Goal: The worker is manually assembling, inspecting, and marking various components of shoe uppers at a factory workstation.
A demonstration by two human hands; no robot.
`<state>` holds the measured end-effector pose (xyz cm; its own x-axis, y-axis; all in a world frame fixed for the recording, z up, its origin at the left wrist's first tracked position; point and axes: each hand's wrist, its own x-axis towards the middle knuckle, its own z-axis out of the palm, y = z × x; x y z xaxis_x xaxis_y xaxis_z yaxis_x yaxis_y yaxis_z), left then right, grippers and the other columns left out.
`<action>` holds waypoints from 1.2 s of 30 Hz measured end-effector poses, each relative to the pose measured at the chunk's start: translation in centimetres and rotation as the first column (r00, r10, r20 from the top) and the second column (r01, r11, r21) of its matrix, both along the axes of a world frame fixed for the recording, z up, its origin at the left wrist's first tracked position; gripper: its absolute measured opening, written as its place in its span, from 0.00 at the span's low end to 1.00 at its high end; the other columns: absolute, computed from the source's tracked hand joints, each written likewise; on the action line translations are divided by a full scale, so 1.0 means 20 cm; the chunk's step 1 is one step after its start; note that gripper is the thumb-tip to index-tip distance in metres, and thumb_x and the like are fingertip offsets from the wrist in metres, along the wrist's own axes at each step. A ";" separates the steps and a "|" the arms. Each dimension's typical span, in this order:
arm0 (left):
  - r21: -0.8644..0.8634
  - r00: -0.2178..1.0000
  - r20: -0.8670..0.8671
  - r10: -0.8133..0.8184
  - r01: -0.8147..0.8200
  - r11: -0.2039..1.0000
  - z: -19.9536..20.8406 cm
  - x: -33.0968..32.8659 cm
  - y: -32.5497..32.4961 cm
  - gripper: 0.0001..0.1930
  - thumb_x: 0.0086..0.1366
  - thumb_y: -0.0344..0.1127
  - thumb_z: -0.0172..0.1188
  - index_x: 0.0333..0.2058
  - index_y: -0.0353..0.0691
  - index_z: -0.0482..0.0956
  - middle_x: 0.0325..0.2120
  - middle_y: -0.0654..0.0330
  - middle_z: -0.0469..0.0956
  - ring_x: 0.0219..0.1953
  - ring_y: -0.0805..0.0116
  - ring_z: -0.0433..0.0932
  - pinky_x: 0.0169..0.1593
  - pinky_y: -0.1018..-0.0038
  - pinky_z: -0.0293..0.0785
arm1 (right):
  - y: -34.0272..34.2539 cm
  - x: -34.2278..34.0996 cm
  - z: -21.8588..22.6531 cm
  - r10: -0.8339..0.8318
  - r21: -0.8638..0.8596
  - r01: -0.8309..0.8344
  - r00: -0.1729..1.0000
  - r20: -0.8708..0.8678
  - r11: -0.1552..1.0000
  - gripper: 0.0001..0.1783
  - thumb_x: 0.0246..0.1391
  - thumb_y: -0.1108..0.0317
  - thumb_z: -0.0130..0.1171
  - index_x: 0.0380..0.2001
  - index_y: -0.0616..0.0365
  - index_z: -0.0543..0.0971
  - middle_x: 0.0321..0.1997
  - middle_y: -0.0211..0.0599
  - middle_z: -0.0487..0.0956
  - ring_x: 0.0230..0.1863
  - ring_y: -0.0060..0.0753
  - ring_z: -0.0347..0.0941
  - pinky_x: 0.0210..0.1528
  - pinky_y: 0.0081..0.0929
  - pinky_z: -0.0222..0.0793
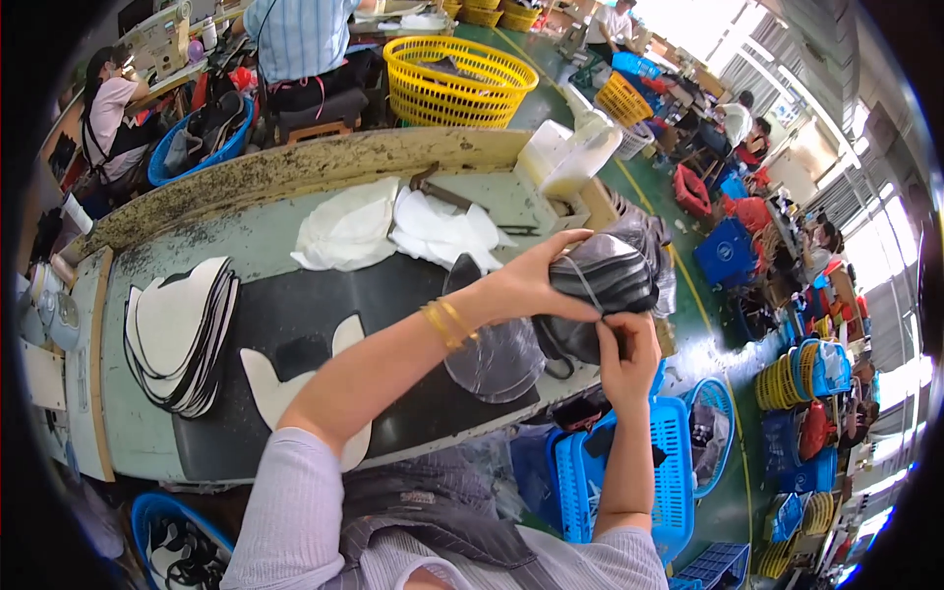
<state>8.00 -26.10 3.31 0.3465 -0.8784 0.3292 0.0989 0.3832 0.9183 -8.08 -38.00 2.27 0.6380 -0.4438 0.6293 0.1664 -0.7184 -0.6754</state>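
Both hands are at a bundle of dark, layered sheet pieces (pixel 612 267) at the table's right end. My left hand (pixel 543 280) grips the bundle's near left side, thumb and fingers spread around it. A thin grey band (pixel 582 280) crosses the bundle, and my right hand (pixel 629 362) pinches its lower end between thumb and fingertips. Below my left wrist lie dark grey, glossy rounded pieces (pixel 497 362). A white U-shaped piece (pixel 264 385), partly hidden by my left forearm, rests on the black mat (pixel 295 295). Left of it sits a stack of white, black-edged curved pieces (pixel 182 334).
Crumpled white sheets (pixel 346 224) and a metal tool (pixel 442 193) lie toward the table's raised back edge (pixel 295 169). A white plastic container (pixel 562 157) stands at the far right corner. Blue baskets (pixel 674 462) stand below right; a yellow basket (pixel 457 84) is behind. People work nearby.
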 end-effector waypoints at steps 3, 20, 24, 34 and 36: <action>0.082 0.993 0.087 0.079 -0.086 0.993 -0.01 -0.08 0.25 0.48 0.43 0.29 0.75 0.62 0.39 0.55 0.52 0.56 0.68 0.54 0.71 0.66 0.58 0.75 0.62 | 0.05 -0.13 -0.03 0.177 0.001 -0.177 0.984 0.007 0.984 0.07 0.46 0.80 0.61 0.30 0.63 0.75 0.28 0.34 0.75 0.30 0.26 0.72 0.33 0.18 0.66; 0.202 0.675 0.561 0.479 -0.673 0.712 -0.01 -0.69 1.38 0.44 0.40 0.34 0.77 0.56 0.37 0.64 0.54 0.49 0.68 0.56 0.59 0.70 0.58 0.69 0.65 | 0.85 -0.20 -0.15 0.734 0.434 -0.629 0.669 -0.122 0.645 0.05 0.48 0.72 0.63 0.29 0.59 0.77 0.36 0.37 0.69 0.42 0.37 0.63 0.49 0.29 0.58; 0.445 0.811 0.513 0.281 -0.531 0.721 -0.04 -0.69 1.59 0.40 0.39 0.31 0.77 0.54 0.38 0.69 0.52 0.53 0.71 0.55 0.63 0.71 0.59 0.71 0.64 | 0.88 -0.34 -0.16 0.925 0.800 -0.569 0.378 0.051 0.189 0.11 0.52 0.69 0.60 0.19 0.60 0.74 0.33 0.34 0.68 0.40 0.31 0.63 0.46 0.26 0.57; 0.236 0.836 -0.487 0.255 -0.155 0.959 -0.47 -0.98 1.56 0.51 0.34 0.18 0.73 0.61 0.40 0.61 0.58 0.56 0.66 0.58 0.65 0.67 0.63 0.69 0.59 | 0.59 -0.44 -0.43 0.662 0.776 0.315 0.729 0.171 -0.547 0.24 0.58 0.65 0.46 0.08 0.45 0.56 0.08 0.17 0.51 0.10 0.15 0.43 0.15 0.16 0.44; 0.285 0.702 -0.628 0.337 -0.195 0.938 -0.53 -1.04 1.63 0.49 0.36 0.18 0.71 0.62 0.39 0.60 0.58 0.56 0.66 0.58 0.62 0.66 0.63 0.68 0.60 | 0.48 -0.55 -0.61 0.638 0.744 0.349 0.759 0.133 -0.570 0.25 0.58 0.64 0.48 0.08 0.45 0.55 0.08 0.17 0.50 0.09 0.16 0.42 0.15 0.19 0.43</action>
<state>-12.78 6.54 -7.32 0.6398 -0.7334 -0.2300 0.6243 0.3213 0.7121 -19.04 -28.44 -9.92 0.6758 0.3340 -0.6571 -0.4960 0.8654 -0.0703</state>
